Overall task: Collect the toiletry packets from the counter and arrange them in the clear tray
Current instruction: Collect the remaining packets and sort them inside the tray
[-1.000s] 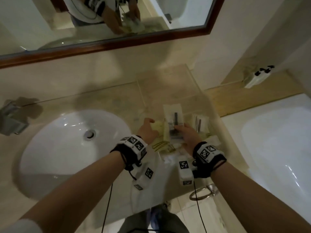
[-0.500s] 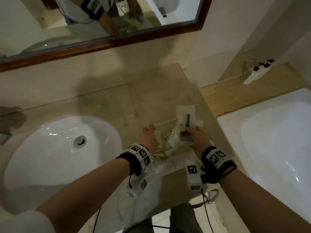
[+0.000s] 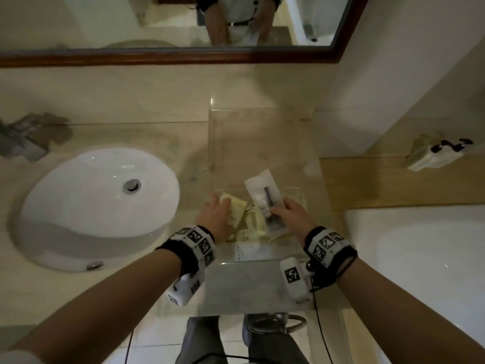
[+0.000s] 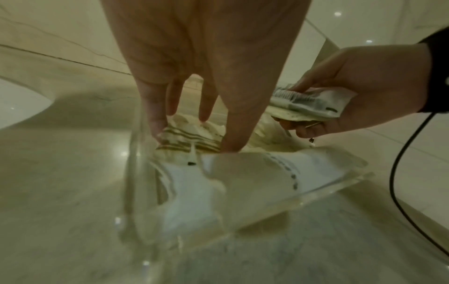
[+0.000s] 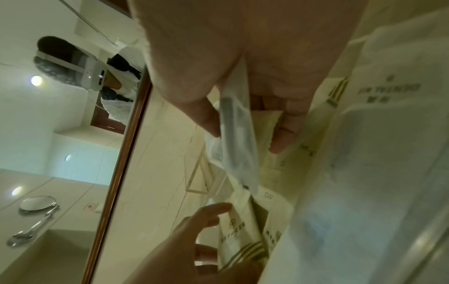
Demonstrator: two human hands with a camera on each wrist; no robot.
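A clear tray (image 3: pixel 262 143) stands on the marble counter, right of the sink. Cream packets (image 3: pixel 237 208) with gold stripes lie bunched in its near end, with flat white packets (image 4: pixel 243 182) in front of them against the tray wall (image 4: pixel 136 173). My left hand (image 3: pixel 217 214) reaches down into the tray with straight fingers pressing on the striped packets (image 4: pixel 184 140). My right hand (image 3: pixel 288 214) pinches a white packet (image 3: pixel 265 200) with a dark item inside, held just above the pile. The white packet (image 5: pixel 235 134) sits between thumb and fingers of that hand.
A white sink (image 3: pixel 99 203) lies to the left, with a chrome tap (image 3: pixel 23 143) beyond it. A wood-framed mirror (image 3: pixel 170 53) runs along the back wall. A bathtub (image 3: pixel 433 258) borders the counter on the right, below a ledge with a small white object (image 3: pixel 435 153).
Both hands have stayed on the packets at the tray's near end. The white packet in my right hand now tilts further left. The head view has shifted.
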